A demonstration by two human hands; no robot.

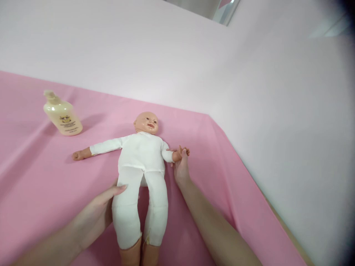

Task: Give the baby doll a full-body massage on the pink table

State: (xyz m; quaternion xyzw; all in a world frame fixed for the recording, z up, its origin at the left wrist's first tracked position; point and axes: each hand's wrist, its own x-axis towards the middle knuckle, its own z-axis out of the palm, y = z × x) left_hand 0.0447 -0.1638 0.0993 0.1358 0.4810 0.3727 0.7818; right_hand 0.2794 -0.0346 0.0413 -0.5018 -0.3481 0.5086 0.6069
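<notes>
A baby doll (142, 153) with a white cloth body lies on its back on a pink cloth (210, 155), head away from me. Its left-side arm stretches out flat; the other arm is bent out to the right. My left hand (107, 201) grips the doll's thigh on the left, thumb on top and the other fingers hidden beneath the leg. Around the doll's small hand on the right, my right hand (181, 168) is closed, with the thumb laid over it. The doll's feet are cut off by the bottom of the view.
A pale yellow pump bottle (65, 118) with a printed label stands on the cloth to the left, beyond the doll's outstretched hand. White walls (124, 55) border the cloth at the back and right. Folds run through the cloth.
</notes>
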